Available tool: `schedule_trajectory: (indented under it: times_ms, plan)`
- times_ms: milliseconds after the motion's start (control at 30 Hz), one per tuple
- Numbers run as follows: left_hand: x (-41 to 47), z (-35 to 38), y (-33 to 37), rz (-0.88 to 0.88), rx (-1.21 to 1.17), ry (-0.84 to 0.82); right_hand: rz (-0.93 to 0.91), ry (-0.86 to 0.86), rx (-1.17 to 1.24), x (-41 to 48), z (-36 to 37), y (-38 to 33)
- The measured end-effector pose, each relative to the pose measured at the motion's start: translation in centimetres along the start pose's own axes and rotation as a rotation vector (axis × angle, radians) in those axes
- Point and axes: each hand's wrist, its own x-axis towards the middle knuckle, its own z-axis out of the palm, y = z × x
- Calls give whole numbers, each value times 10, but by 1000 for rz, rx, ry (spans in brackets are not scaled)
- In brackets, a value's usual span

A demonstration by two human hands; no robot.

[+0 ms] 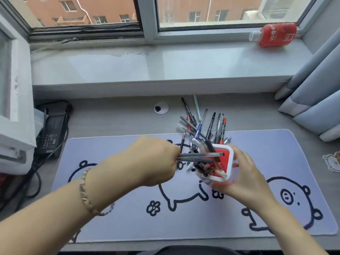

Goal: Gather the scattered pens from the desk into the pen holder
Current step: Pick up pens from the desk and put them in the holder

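A white pen holder (230,163) with a red inside stands on the desk mat, right of centre, with several pens sticking out of it. My right hand (244,175) grips its right and near side. My left hand (156,161) is shut on two dark pens (200,157) held level, their tips over the holder's opening. Behind the holder a loose pile of pens (200,124) lies on the desk and the mat's far edge, black, blue, red and clear ones.
A lilac desk mat (184,221) with pig drawings covers the desk. A round cable grommet (161,107) sits behind it. A black power adapter (52,129) and cables lie far left. A red bottle (276,34) lies on the windowsill; curtains (316,92) hang at right.
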Motion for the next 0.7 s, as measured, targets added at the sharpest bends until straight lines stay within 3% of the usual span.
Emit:
schedule_trajectory:
  times_ms: [100,233,333,400,467,567,700]
  plan:
    - [5,-10,10,81,118,42,-13,15,-12,-3,0,-2]
    - [18,-6,20,151,141,254,-33,29,10,-10,1,-5]
    - [27,17,21,194,-274,479,-48,27,59,-14,1,-7]
    - [28,31,23,101,-669,585,-52,28,101,-16,1,-8]
    - [28,45,29,10,-902,704,-46,28,145,-17,2,-10]
    - [26,61,43,-15,-998,787,-22,23,174,-16,5,-11]
    - [22,63,62,146,-1003,634,-33,43,175,-13,8,-8]
